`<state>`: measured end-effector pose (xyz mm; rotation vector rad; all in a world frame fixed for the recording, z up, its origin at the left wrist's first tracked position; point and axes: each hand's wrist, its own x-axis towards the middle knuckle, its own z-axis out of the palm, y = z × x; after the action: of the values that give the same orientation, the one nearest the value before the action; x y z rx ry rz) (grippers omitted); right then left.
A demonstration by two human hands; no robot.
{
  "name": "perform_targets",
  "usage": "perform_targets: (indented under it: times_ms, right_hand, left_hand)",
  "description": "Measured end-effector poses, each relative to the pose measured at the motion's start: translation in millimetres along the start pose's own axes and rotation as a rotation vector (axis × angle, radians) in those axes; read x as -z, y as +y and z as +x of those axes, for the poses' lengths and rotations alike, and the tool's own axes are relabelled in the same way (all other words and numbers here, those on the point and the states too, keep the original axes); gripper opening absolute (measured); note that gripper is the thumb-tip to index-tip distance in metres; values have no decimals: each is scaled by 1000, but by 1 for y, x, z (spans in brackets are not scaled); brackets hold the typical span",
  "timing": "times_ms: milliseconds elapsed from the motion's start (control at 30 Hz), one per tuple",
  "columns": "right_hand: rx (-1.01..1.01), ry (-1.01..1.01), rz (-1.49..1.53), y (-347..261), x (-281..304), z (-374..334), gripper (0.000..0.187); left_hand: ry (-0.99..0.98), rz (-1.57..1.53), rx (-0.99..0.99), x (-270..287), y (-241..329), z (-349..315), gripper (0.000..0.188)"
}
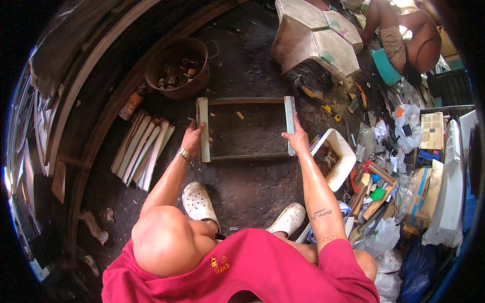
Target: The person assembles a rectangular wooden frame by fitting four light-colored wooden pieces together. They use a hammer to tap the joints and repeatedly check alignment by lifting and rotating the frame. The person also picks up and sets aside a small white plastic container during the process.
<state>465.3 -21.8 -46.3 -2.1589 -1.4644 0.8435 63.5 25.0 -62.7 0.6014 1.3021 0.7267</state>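
Note:
Between my two hands is a rectangular wooden frame (247,101), held in front of my feet. Two pale painted boards form its short sides, and thin dark strips join them along the far and near edges. My left hand (192,139) grips the left board, its thumb on the near face and its fingertips showing inside the frame. Around the right board, my right hand (297,135) is closed, thumb toward the inside. The dark ground shows through the open middle. Just left of my left hand lies a stack of pale wooden slats (141,149).
A round metal pot (184,91) with scraps stands beyond the frame. A hammer (305,90) lies farther right, below a white hexagon-topped table (298,45). Beside my right forearm are a white plastic container (343,156) and piled wood and plastic bags. Another person (399,35) sits at the upper right.

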Motion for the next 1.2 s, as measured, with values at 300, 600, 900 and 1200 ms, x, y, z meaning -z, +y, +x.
perform_targets:
  times_ms: [300,600,900,1200]
  right_hand:
    - [46,157,-150,1,9,12,106]
    - [-146,-4,-202,26,233,42,35]
    - [-136,-527,-393,81,211,-61,29]
    - [168,-459,-610,131,138,-74,23]
  left_hand:
    - [110,70,-111,-1,7,-9,49]
    - [-43,53,-62,9,8,-8,40]
    - [-48,212,-114,11,22,21,35]
    - [-27,397,7,-23,62,56,46]
